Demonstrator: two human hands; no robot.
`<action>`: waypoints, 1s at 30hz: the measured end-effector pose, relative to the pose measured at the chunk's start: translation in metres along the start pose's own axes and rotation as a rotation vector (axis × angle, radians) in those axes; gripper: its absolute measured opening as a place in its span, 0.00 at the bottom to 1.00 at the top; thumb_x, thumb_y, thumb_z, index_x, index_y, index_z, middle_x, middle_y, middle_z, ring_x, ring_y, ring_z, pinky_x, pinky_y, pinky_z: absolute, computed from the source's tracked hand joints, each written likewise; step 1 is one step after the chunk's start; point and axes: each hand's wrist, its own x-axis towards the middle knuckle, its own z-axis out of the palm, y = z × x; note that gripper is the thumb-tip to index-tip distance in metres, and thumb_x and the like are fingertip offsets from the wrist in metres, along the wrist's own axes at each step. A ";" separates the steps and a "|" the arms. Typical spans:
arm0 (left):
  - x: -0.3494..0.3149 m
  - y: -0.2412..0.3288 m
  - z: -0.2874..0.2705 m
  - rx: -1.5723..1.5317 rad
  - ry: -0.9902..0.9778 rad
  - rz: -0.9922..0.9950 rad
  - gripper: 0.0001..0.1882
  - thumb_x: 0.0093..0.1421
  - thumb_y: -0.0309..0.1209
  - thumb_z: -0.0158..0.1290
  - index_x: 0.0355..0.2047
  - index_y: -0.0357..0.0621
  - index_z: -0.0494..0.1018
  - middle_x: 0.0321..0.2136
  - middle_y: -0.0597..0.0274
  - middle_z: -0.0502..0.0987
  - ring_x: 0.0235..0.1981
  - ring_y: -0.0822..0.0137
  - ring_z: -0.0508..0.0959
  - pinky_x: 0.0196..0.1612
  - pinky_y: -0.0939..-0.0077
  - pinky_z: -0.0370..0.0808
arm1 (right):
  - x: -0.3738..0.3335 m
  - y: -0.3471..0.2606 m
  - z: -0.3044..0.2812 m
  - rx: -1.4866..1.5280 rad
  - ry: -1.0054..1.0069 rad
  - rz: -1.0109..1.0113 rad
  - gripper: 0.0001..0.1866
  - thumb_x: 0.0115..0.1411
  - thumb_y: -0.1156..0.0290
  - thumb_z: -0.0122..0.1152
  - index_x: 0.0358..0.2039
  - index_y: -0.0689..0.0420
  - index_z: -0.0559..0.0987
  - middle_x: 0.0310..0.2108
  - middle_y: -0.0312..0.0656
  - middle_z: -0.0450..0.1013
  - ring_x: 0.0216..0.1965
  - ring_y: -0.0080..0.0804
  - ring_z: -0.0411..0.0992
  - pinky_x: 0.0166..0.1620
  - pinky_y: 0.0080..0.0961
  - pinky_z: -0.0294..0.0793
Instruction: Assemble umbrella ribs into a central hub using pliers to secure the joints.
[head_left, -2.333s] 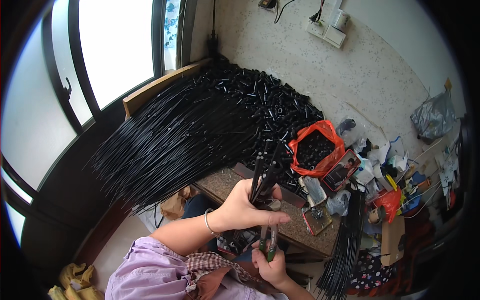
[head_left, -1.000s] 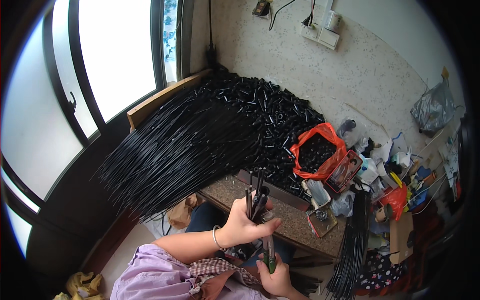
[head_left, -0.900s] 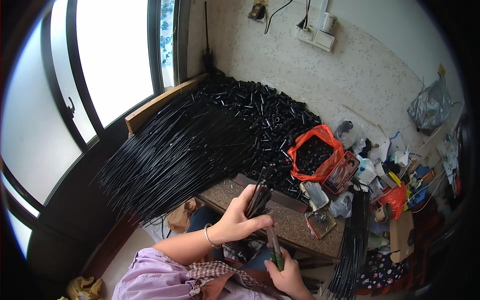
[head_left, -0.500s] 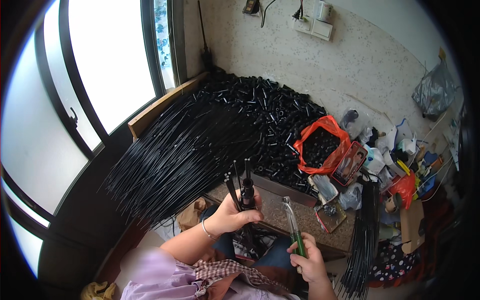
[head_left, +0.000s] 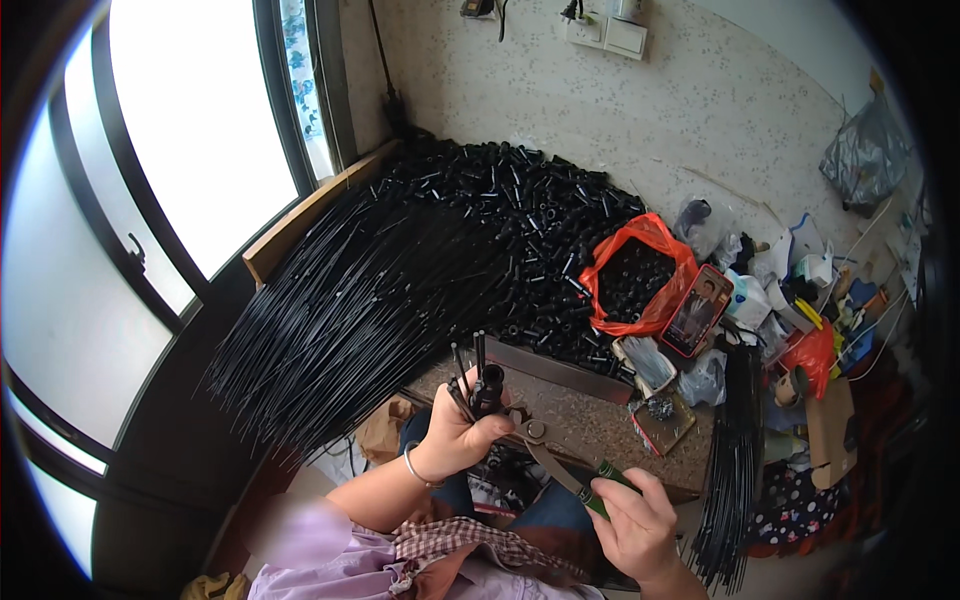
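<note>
My left hand (head_left: 452,440) is closed round several thin black rods (head_left: 458,358) and a black tubular piece (head_left: 488,388), whose round open end faces up. A pair of pliers (head_left: 553,460) with green handles is in my right hand (head_left: 638,525), fingers round the grips and the handles spread apart. The head of the pliers is right beside my left thumb, at the black piece. What lies between the jaws cannot be made out. Beyond my left hand, a wide bundle of black rods (head_left: 330,320) lies on the bench (head_left: 640,450).
Short black tubular pieces (head_left: 560,215) are heaped against the wall. A red plastic bag (head_left: 655,318) holds small black parts, with a lit phone (head_left: 697,312) leaning beside it. More rods (head_left: 722,480) hang over the right bench edge near bags and clutter.
The pliers have swung left from upright to my left hand, and their handles have spread. My left hand has lowered slightly. The view has shifted a little.
</note>
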 end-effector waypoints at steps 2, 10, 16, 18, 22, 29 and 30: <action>-0.001 0.002 0.004 -0.052 0.016 -0.015 0.30 0.46 0.57 0.56 0.25 0.40 0.63 0.17 0.68 0.65 0.18 0.79 0.65 0.21 0.86 0.61 | -0.005 -0.002 0.007 0.217 0.002 0.063 0.11 0.35 0.80 0.65 0.22 0.63 0.74 0.33 0.39 0.71 0.34 0.41 0.68 0.32 0.29 0.70; -0.003 0.002 0.003 -0.346 -0.150 -0.266 0.18 0.55 0.42 0.54 0.30 0.39 0.66 0.16 0.69 0.66 0.15 0.80 0.65 0.21 0.84 0.65 | -0.002 0.005 -0.007 -0.414 0.028 -0.028 0.10 0.33 0.67 0.63 0.19 0.54 0.74 0.38 0.35 0.63 0.47 0.47 0.58 0.48 0.48 0.51; -0.004 0.004 0.007 -0.360 0.009 -0.351 0.15 0.55 0.40 0.55 0.31 0.41 0.67 0.18 0.70 0.67 0.16 0.79 0.66 0.21 0.83 0.67 | -0.006 0.018 -0.014 -0.421 0.074 -0.139 0.12 0.38 0.71 0.62 0.26 0.60 0.78 0.38 0.35 0.67 0.43 0.46 0.64 0.44 0.43 0.63; -0.005 0.008 0.001 -0.287 -0.033 -0.300 0.15 0.56 0.40 0.54 0.31 0.41 0.67 0.19 0.70 0.67 0.17 0.80 0.66 0.22 0.84 0.67 | -0.004 0.018 -0.014 -0.177 0.062 -0.008 0.13 0.39 0.72 0.62 0.28 0.62 0.78 0.38 0.37 0.69 0.40 0.45 0.67 0.40 0.40 0.68; 0.006 0.013 -0.007 -0.074 -0.180 -0.054 0.16 0.56 0.42 0.53 0.31 0.41 0.66 0.20 0.72 0.67 0.19 0.81 0.66 0.23 0.85 0.65 | -0.025 0.023 0.012 1.461 -0.332 0.650 0.18 0.57 0.61 0.54 0.31 0.67 0.72 0.32 0.60 0.71 0.24 0.43 0.73 0.25 0.27 0.74; 0.009 0.018 0.009 0.015 -0.166 -0.152 0.12 0.53 0.32 0.56 0.33 0.39 0.67 0.21 0.70 0.70 0.22 0.82 0.68 0.25 0.86 0.66 | -0.022 0.011 0.050 1.515 -0.784 0.764 0.20 0.49 0.72 0.64 0.40 0.61 0.67 0.20 0.42 0.71 0.17 0.30 0.71 0.21 0.22 0.71; 0.008 0.015 0.011 0.001 -0.071 -0.100 0.11 0.50 0.27 0.58 0.33 0.38 0.69 0.21 0.71 0.71 0.23 0.83 0.69 0.26 0.86 0.66 | -0.010 0.006 0.044 1.112 -0.524 0.680 0.22 0.46 0.74 0.64 0.41 0.61 0.66 0.21 0.41 0.71 0.18 0.29 0.71 0.22 0.22 0.70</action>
